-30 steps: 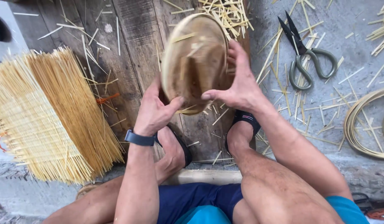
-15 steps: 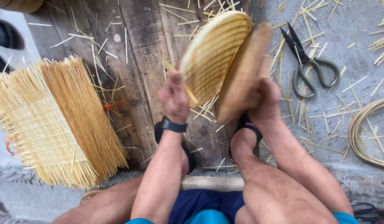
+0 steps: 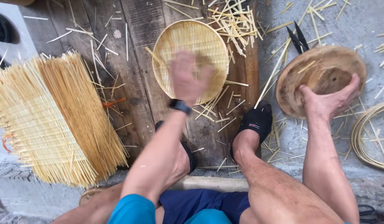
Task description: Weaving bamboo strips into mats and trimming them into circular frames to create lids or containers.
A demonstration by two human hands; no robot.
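**Two hands apart: woven tray on the boards, wooden mould at the right**

Your left hand (image 3: pixel 188 76) is blurred, palm down and fingers held loosely together, over the near half of the round woven bamboo tray (image 3: pixel 191 58). You cannot tell from this view whether the fingertips touch the weave. The tray lies flat with its open side up; being round, it has no long axis, and its rim faces the camera squarely.

Your right hand (image 3: pixel 326 101) grips the near edge of the round wooden mould (image 3: pixel 322 79), thumb on one side and fingers curled round the other, pressed against the wood. The mould is tilted, its hollowed face turned up and toward you, and it sits well apart from the tray, out to the right.

Just behind the mould, the dark blades of a pair of scissors (image 3: pixel 298 38) poke out. A coil of bamboo strip (image 3: pixel 366 139) lies at the far right. Loose bamboo slivers (image 3: pixel 231 23) are heaped against the tray's far rim and scattered between your feet; your right foot wears a black sock (image 3: pixel 255 122). To the left rests a large flat woven mat (image 3: pixel 51 118) with unfinished ends.

The tray lies on weathered wooden planks (image 3: pixel 134 74); the mould is over grey concrete ground (image 3: pixel 345 20).
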